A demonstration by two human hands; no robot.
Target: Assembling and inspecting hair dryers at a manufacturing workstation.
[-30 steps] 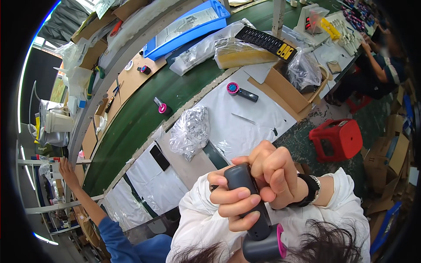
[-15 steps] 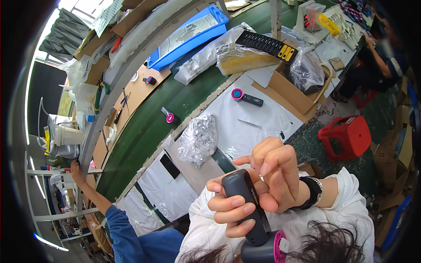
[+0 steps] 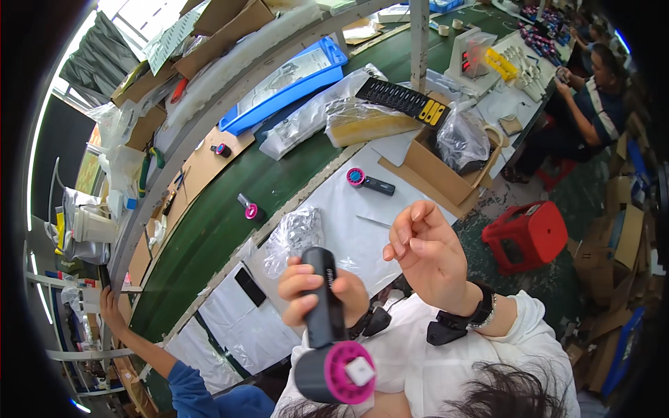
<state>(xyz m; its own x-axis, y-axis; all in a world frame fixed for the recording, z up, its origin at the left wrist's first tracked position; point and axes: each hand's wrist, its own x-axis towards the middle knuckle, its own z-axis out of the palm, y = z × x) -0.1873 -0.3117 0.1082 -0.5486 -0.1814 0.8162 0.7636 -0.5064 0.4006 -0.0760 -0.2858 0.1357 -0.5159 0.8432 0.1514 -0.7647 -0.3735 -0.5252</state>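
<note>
My left hand [image 3: 296, 292] is wrapped round the dark grey handle of a handheld fan [image 3: 322, 313]. The fan's round head points down toward me and shows a magenta ring with a white square piece [image 3: 359, 371] at its centre. To the right, my right hand [image 3: 432, 258] is raised with its fingers loosely bent and apart; I see nothing in it. It is off the fan. On the white-covered table beyond lie another dark fan with a magenta and blue head [image 3: 369, 182] and a thin metal tool [image 3: 373, 221], partly hidden by my right hand.
A clear bag of small grey parts [image 3: 296, 233] and a black phone [image 3: 249, 287] lie to the left. Two more fans rest beyond, one on the green belt [image 3: 230, 202]. An open carton [image 3: 432, 171] stands at the table's end, a red stool [image 3: 526, 237] beside it. Other people sit nearby.
My right hand has come away from the fan, and its pinched fingers have loosened. My left hand has moved left with the fan. The view has shifted slightly.
</note>
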